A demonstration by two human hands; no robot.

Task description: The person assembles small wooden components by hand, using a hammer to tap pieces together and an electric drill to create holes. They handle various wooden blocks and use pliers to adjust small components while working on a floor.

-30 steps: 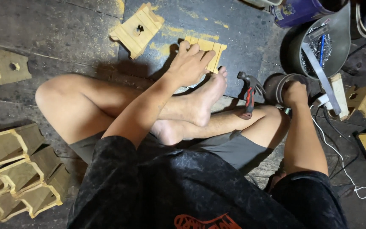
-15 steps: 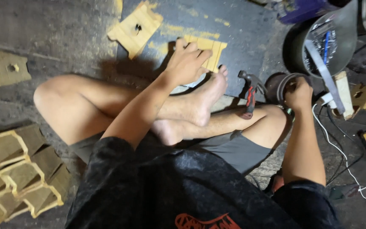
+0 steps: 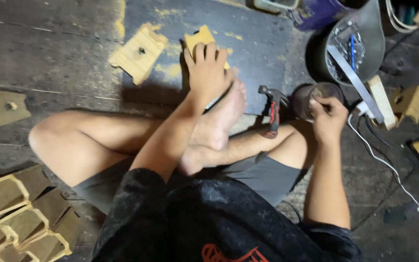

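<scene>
The left hand (image 3: pixel 208 70) presses flat, fingers together, on a stiff, light wooden piece (image 3: pixel 197 41), best gripped at its edges. The right hand (image 3: pixel 328 116), fingers pinched, reaches into a small tin (image 3: pixel 311 94); I cannot tell what it grips.

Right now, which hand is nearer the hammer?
Right. The right hand is beside the hammer, at the small round container; the left hand presses a wooden piece farther away.

A claw hammer (image 3: pixel 272 109) with a red and black handle leans against a bent leg on the dark workshop floor (image 3: pixel 49 53), near a black bucket (image 3: pixel 364 34) holding a metal strip and loose hardware. Stacked pale wooden frames (image 3: pixel 10 213) fill the lower left corner, a notched wooden block (image 3: pixel 139 52) lies on the floor farther off, and a white cable (image 3: pixel 394 170) trails along the right side.
</scene>
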